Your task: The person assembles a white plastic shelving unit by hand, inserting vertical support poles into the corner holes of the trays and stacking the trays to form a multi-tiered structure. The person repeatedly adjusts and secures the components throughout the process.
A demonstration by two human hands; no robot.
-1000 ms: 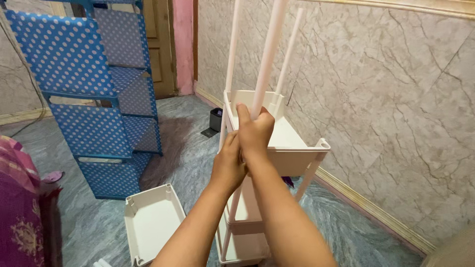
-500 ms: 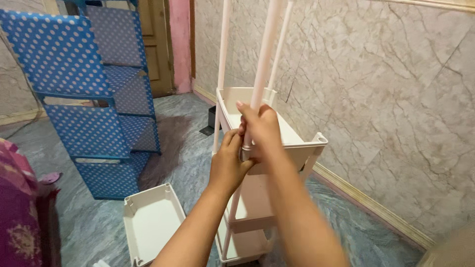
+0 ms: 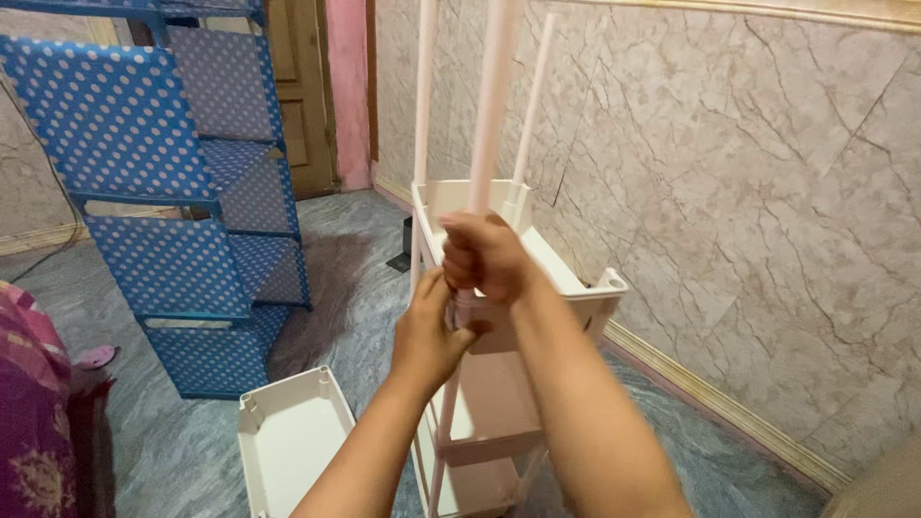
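Observation:
A white plastic shelf rack (image 3: 585, 297) with several tray tiers stands against the marble wall. Three white poles rise from its top tray. My right hand (image 3: 483, 255) is wrapped around the nearest white pole (image 3: 492, 86) just above the tray's front left corner. My left hand (image 3: 429, 331) grips that corner of the tray and the post right below. A further pole (image 3: 423, 86) and a thinner one at the back (image 3: 531, 96) stand free.
A loose white tray (image 3: 288, 436) lies on the grey floor at the lower left. A blue polka-dot fabric shelf unit (image 3: 163, 192) stands to the left. A brown door (image 3: 302, 86) is behind it. Red cloth (image 3: 38, 422) shows at the left edge.
My right hand has closed into a fist around the pole and slid slightly down. My left hand stays at the tray corner. The view has shifted a little left.

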